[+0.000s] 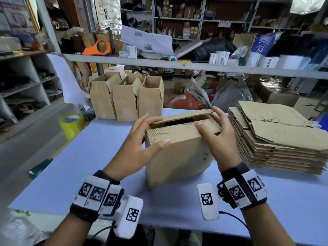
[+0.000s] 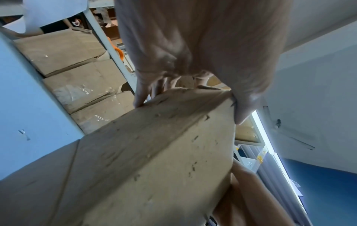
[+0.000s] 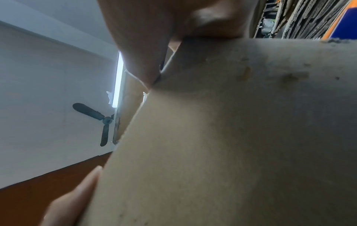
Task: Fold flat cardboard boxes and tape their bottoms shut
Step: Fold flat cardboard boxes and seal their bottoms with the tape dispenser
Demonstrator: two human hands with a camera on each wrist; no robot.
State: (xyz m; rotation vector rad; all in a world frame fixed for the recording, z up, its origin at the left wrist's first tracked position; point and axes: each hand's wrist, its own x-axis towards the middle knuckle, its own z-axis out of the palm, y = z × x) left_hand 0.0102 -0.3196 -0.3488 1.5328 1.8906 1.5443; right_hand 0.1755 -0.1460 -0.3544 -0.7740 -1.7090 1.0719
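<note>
Nearest, both wrists are wearing bands with black-and-white square markers, and the hands are meeting on a cardboard box (image 1: 179,153) that is standing upright on the pale blue table (image 1: 88,157), close to its near edge. The left hand (image 1: 140,148) is resting against the box's left upper corner, its fingers straight and spread over the end of the top, the thumb lying along the front face. The right hand (image 1: 218,137) is pressing the near top flap (image 1: 184,129) down with its thumb, while its straight fingers are reaching over to the far flap (image 1: 184,116), which is standing slightly raised, so a dark gap is showing between the two flaps. Seen from the left wrist, the left fingertips (image 2: 140,100) are touching the box's top edge; the right wrist view is showing little but blurred cardboard and a thumb. Just to the right of the box, a stack of flat cardboard boxes (image 1: 278,139) is lying on the table. To the left, near the table's edge, a roll of yellow tape (image 1: 71,125) is standing. Farther back, three folded boxes (image 1: 126,99) are standing side by side with their tops open. Beyond them, an orange tape dispenser (image 1: 97,47) is sitting on a grey shelf (image 1: 177,64) crowded with parcels.
</note>
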